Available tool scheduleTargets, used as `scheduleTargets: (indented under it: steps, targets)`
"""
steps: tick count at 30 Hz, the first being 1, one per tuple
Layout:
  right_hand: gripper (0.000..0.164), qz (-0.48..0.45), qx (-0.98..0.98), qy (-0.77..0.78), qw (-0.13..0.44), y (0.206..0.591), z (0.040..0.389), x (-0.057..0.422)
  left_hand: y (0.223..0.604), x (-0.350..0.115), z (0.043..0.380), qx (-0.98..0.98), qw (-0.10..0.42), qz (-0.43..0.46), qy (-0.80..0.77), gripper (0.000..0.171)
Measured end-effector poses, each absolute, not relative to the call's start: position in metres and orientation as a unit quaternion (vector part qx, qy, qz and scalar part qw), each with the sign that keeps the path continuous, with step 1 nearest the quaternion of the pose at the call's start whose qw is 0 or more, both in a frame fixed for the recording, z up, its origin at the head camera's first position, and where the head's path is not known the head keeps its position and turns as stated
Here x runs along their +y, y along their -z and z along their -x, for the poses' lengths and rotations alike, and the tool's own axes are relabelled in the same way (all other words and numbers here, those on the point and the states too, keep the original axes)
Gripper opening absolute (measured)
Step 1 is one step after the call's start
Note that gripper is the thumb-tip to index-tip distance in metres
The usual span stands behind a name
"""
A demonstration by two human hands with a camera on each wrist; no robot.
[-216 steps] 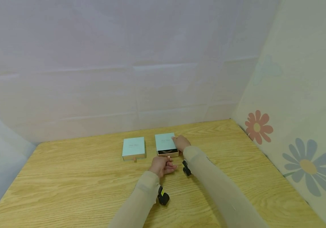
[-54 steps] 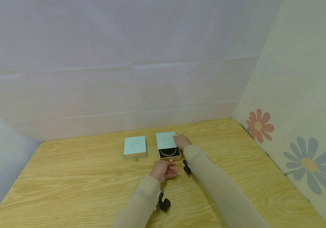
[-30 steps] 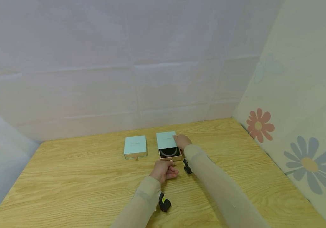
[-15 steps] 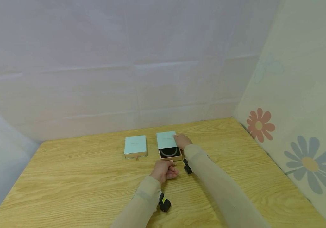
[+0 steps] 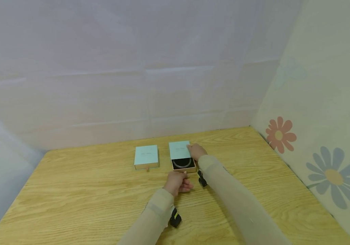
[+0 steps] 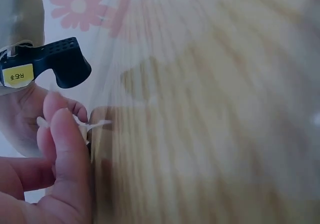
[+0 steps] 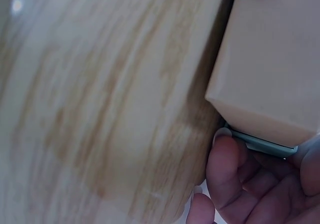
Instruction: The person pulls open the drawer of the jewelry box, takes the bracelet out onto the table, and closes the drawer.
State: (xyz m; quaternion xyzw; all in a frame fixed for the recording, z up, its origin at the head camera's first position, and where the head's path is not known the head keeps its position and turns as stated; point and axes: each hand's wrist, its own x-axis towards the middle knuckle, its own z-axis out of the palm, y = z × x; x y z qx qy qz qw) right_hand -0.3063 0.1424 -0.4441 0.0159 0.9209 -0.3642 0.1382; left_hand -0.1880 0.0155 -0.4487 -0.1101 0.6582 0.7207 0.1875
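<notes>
In the head view, a pale blue slide-out gift box (image 5: pixel 180 149) lies on the table with its drawer (image 5: pixel 189 169) drawn partway toward me. A grey ring-shaped item like a bangle (image 5: pixel 181 166) sits on the drawer's black lining, its far part hidden under the sleeve. My left hand (image 5: pixel 176 182) pinches the drawer's small ribbon tab (image 5: pixel 185 172), thumb and index together. My right hand (image 5: pixel 197 151) grips the box sleeve at its right side. In the right wrist view, curled fingers (image 7: pixel 225 169) lie beside the blue sleeve edge (image 7: pixel 265 146), below the peach drawer (image 7: pixel 270 63).
A second pale blue gift box (image 5: pixel 146 155), closed, with a ribbon tab at its front, lies to the left. The wood-grain table (image 5: pixel 86 190) meets a pale cloth wall (image 5: pixel 101 102) behind and a flower-printed one (image 5: pixel 309 112) at the right.
Since the oldest frame the drawer has slid further out toward me, with my left hand moving back slightly, and more of the bangle shows. Over the last second almost nothing has moved.
</notes>
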Motion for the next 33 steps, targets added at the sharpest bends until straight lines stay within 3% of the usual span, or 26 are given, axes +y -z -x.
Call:
scheduleTargets:
  steps: [8,21,27,33]
  targets:
    - [0.059,-0.019,0.920,0.363,0.147,0.442,0.304,0.143,0.435,0.012,0.189,0.727,0.132,0.074,-0.670,0.023]
    - [0.060,-0.016,0.920,0.363,0.146,0.441,0.303,0.145,0.425,0.018,0.198,0.879,-0.060,-0.052,-0.470,0.014]
    - [0.060,-0.015,0.920,0.365,0.145,0.440,0.301,0.145,0.424,0.022,0.203,0.922,-0.092,-0.116,-0.359,0.013]
    - [0.061,-0.014,0.922,0.361,0.143,0.439,0.300,0.143,0.426,0.025,0.211,0.944,-0.077,-0.131,-0.294,0.011]
